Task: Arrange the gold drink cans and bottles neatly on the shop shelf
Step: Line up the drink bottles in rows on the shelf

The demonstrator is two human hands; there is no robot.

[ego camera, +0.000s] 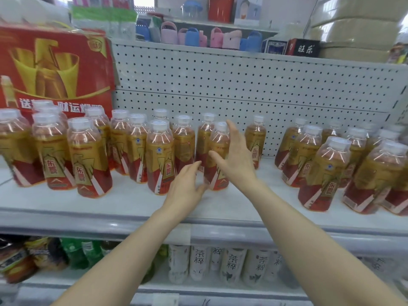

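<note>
Several gold-and-red drink bottles with clear caps stand on the white shelf (pixel 220 206), grouped at the left, middle and right. One front bottle (pixel 217 149) stands between my hands. My left hand (pixel 185 186) is at its lower left, fingers apart, touching or nearly touching its base. My right hand (pixel 236 157) is spread open at its right side, thumb across its label. Neither hand is closed around it. A lone bottle (pixel 256 140) stands behind my right hand by the pegboard.
A red and gold carton (pixel 55 69) stands at the back left. A white pegboard (pixel 242 85) backs the shelf. Bare shelf lies in front of my hands and right of the lone bottle. White tea bottles (pixel 231 266) fill the shelf below.
</note>
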